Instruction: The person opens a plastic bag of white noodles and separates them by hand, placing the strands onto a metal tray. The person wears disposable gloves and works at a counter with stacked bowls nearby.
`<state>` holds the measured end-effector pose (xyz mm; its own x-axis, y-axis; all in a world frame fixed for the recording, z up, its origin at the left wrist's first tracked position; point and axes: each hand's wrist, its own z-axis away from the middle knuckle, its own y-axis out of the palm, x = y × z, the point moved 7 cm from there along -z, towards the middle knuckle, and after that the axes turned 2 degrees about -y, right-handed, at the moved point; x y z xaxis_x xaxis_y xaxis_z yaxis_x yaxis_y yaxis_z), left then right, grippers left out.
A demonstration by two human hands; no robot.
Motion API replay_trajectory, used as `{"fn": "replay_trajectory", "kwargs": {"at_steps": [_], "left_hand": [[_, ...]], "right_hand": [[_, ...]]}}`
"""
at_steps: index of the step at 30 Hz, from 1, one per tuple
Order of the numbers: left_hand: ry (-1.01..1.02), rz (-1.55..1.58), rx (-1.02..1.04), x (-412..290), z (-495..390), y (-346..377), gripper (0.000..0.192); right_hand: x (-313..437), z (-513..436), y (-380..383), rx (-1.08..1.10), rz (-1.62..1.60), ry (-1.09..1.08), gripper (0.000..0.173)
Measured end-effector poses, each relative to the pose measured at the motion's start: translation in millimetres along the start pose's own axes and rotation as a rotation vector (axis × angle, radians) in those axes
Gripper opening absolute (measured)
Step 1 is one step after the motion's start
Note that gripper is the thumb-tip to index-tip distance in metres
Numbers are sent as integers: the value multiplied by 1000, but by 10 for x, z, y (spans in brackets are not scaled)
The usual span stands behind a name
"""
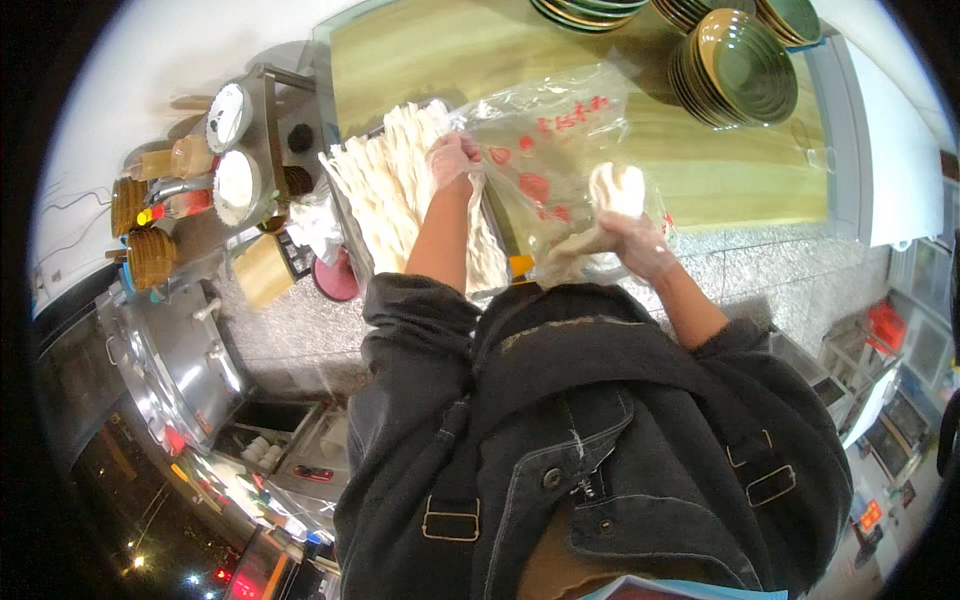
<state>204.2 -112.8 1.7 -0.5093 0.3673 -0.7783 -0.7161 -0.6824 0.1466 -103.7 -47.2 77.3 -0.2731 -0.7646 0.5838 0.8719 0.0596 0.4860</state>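
Thick pale noodle strands (390, 180) lie lengthwise in a shallow metal tray (495, 225) on the left of the table. Over the tray's right side, my left hand (452, 160), in a clear plastic glove, has its fingers curled where the strands meet a plastic bag; what lies within them is hidden. The clear bag (555, 150), printed in red, spreads from there to the right. My right hand (634, 244), also gloved, grips a folded bundle of noodles (619, 190) at the bag's near right side. A pale length hangs from that hand toward my body.
Stacked green bowls (742, 71) stand at the far right of the green-topped table (750, 180). Left of the tray, a metal rack (270, 127) carries white containers (236, 187). A pink round lid or stool (336, 276) and a steel cooker (172, 345) are lower left.
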Motion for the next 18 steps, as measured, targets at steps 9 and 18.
{"fn": "replay_trajectory", "kwargs": {"at_steps": [9, 18], "left_hand": [[527, -869, 52, -112, 210, 265, 21], [1020, -1915, 391, 281, 530, 569, 41]], "right_hand": [[593, 1051, 389, 249, -158, -346, 39], [1780, 1461, 654, 221, -225, -906, 28]]}}
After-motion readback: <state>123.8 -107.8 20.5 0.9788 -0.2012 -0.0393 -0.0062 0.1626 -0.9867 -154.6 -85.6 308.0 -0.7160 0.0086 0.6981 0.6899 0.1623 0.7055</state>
